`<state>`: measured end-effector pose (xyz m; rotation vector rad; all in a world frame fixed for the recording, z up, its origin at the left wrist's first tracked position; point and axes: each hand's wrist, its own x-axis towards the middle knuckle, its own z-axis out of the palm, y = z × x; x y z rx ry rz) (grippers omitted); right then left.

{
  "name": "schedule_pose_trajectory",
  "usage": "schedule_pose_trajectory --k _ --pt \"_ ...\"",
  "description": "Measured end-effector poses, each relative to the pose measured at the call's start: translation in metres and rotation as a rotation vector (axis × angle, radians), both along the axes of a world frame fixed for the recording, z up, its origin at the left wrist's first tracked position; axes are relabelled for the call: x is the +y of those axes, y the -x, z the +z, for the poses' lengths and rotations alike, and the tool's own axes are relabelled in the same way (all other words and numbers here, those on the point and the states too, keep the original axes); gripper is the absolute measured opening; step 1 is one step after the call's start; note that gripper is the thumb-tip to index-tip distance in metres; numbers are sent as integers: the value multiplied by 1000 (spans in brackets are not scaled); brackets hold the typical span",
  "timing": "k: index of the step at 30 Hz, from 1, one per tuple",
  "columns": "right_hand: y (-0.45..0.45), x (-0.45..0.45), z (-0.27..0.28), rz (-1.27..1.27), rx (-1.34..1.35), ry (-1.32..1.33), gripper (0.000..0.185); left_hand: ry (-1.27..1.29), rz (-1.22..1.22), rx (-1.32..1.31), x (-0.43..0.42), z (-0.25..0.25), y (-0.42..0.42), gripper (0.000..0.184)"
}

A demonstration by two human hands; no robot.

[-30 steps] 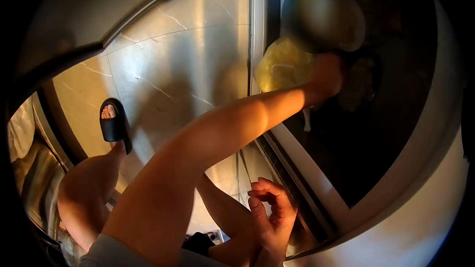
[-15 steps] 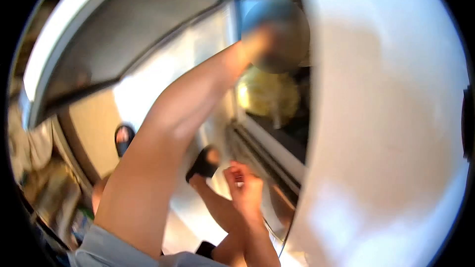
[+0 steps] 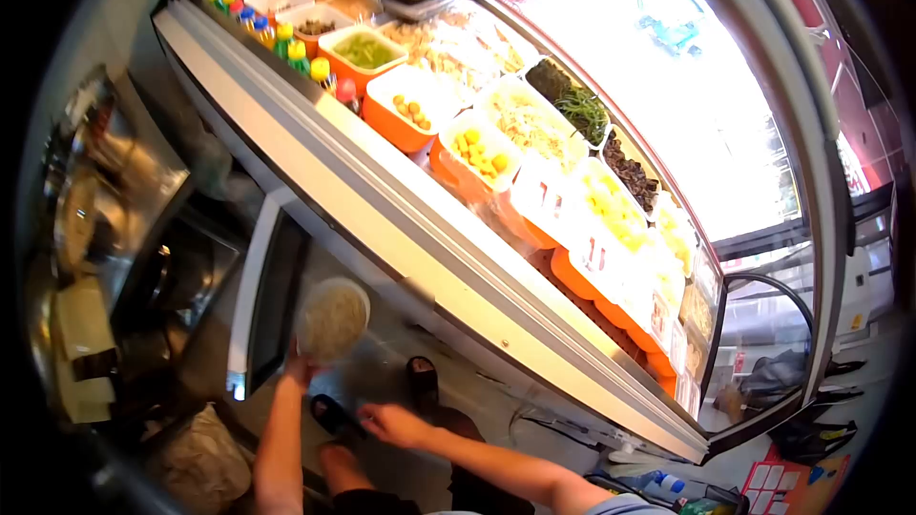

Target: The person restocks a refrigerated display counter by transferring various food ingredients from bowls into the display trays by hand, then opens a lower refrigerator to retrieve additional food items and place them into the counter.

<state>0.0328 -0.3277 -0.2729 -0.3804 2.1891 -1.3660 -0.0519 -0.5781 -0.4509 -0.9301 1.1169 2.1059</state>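
Observation:
My left hand (image 3: pixel 301 369) holds a round, pale-filled container (image 3: pixel 332 318) from below, beside an open cabinet door (image 3: pixel 256 291) under the counter. The container's contents look whitish and slightly blurred. To its lower right, my right hand (image 3: pixel 389 423) is closed with its fingers curled together, and nothing shows in it. It hangs over the floor near the dark slippers (image 3: pixel 422 380).
Above is a long counter edge (image 3: pixel 448 267). A display case holds orange tubs of food (image 3: pixel 401 114), noodle-like heaps (image 3: pixel 534 129), greens (image 3: pixel 582 114) and small bottles (image 3: pixel 298 57). Metal pans (image 3: pixel 186 262) stand left; a crumpled bag (image 3: pixel 203 458) lies lower left; bottles (image 3: pixel 668 483) lie lower right.
The view has swung up from the dark compartment with the yellow bag to the display case. My left hand has brought the round container out over the floor; my right hand's fingers have closed.

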Motion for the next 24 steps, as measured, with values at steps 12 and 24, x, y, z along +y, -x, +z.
schedule_pose_trajectory --k 12,24 --pt "68 24 248 -544 -886 764 84 141 -49 110 -26 477 -90 81" --pt "254 254 289 -371 -701 949 60 -148 -109 222 210 583 129 85"
